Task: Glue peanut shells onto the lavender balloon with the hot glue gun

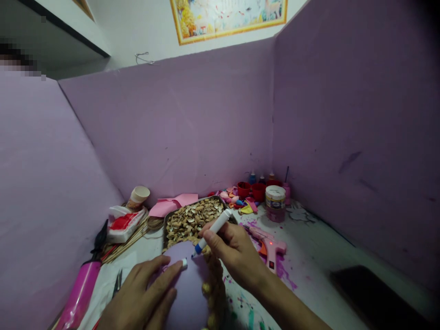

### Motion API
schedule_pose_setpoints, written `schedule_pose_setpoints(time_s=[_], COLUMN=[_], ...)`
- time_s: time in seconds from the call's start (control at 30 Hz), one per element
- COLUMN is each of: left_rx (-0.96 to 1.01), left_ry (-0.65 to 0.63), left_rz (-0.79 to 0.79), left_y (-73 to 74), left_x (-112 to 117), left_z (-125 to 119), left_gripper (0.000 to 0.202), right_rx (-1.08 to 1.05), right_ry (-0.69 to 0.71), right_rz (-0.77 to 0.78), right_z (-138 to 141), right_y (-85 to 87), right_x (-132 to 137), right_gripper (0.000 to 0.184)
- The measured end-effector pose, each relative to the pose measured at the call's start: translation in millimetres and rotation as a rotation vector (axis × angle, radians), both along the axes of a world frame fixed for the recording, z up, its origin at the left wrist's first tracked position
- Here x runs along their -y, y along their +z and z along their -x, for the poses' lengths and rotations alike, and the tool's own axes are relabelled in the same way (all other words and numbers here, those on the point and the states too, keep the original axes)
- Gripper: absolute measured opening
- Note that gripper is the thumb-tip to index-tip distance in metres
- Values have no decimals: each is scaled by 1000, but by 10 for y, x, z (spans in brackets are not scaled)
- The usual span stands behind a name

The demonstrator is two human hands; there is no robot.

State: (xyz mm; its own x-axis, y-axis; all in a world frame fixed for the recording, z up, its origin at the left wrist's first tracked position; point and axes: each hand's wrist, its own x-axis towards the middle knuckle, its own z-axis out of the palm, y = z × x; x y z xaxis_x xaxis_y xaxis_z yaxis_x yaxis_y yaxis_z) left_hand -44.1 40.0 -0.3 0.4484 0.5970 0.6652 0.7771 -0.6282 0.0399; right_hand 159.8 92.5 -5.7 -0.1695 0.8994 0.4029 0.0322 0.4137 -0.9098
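A light purple balloon (pixel 189 293) sits low in the middle, its right side covered with brownish shell pieces (pixel 216 279). My left hand (pixel 140 293) grips the balloon from the left, fingers bent over its top. At its fingertips is a small white piece (pixel 184 264), perhaps the marker's cap. In my right hand (pixel 237 252) is a white marker (pixel 220 222) with a blue collar, its tip at the balloon's upper surface. Just behind the balloon, a dark-rimmed tray (pixel 165 229) holds many nut shells (pixel 194 217).
A pink glue gun (pixel 271 247) with a lit red light lies right of my right hand. Red cups (pixel 258 191), a jar (pixel 275 199) and balloons (pixel 233 197) stand behind. A magenta pump (pixel 80 288) is at left, a dark flat object (pixel 374 293) at right. Purple panels enclose the table.
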Motion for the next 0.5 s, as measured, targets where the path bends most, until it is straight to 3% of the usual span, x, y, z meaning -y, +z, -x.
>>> schedule_pose_setpoints(time_s=[0.5], left_rx=[17], left_ry=[15], left_rz=[-13], left_y=[-10], left_x=[5], left_z=[-6], left_gripper=[31], right_rx=[10], right_ry=[-14], right_rz=[12], right_z=[4], right_y=[11], right_x=[1], right_gripper=[25])
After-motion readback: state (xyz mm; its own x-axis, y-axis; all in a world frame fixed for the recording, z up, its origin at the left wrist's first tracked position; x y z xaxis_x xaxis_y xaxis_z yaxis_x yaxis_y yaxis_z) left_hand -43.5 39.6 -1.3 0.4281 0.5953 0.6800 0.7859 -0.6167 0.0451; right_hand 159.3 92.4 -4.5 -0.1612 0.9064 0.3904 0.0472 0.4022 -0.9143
